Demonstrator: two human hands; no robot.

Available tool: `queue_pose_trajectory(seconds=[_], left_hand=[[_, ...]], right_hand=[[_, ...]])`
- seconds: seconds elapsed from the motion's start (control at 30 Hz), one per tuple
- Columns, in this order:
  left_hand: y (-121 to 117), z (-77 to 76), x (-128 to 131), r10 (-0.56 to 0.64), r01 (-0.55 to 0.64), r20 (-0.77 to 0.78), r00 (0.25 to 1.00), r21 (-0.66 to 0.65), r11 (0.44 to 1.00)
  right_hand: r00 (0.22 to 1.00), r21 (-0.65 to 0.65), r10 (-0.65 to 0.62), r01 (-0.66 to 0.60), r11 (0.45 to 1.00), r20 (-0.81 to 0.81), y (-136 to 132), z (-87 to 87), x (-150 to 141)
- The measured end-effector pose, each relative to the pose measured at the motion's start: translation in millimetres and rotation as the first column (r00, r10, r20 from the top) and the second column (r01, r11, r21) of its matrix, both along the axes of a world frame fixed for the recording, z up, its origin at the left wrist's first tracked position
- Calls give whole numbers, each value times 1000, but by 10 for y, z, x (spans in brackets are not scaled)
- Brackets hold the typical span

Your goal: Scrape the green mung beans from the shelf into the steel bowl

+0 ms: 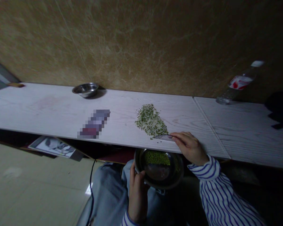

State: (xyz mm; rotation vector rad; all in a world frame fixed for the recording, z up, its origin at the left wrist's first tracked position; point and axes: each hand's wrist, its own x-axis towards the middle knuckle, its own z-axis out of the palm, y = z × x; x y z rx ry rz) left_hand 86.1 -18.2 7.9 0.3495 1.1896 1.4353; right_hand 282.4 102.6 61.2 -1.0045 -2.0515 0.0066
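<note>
Striped sleeve [226,197] is lying nearest, left grip [138,191] clamping steel bowl [158,173], right grip [191,147] pinching thin tool [163,137], round metal dish [85,94] and plastic bottle [240,82] standing beyond green-white grains [151,121].

Single head-worn view — facing forward and down, near above left hand [138,190] and right hand [190,147], wall [141,47] beyond

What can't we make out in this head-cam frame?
All in the head view:
Flat item on the table: pixelation hides what it shows.
Thin tool: its near end is covered by the right hand.
Left hand: fingers under the large bowl are hidden by it.
Bottle label: print too small and dim.
Dark object: in shadow, cut off by the right edge.
</note>
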Motion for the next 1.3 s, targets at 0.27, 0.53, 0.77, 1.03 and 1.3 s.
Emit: queue_pose_trajectory(seconds=[0.27, 0.53, 0.77, 1.03, 1.3], left_hand=[[-2, 30, -4, -13, 13, 167, 986, 0, 1000], [10, 27, 15, -22, 23, 183, 983, -6, 1000], [-1, 32, 4, -15, 18, 153, 988, -22, 1000], [11, 6, -3, -20, 21, 150, 988, -2, 1000], [4, 10, -16, -20, 18, 168, 986, 12, 1000]], right_hand=[[999, 24, -42, 43, 999, -22, 8, -15, 11], [999, -12, 32, -32, 999, 15, 12, 10, -30], [1000, -58, 3, -2, 998, 18, 19, 7, -28], [999, -20, 40, -39, 999, 29, 12, 23, -33], [998, -40, 60, -59, 997, 32, 10, 20, -31]])
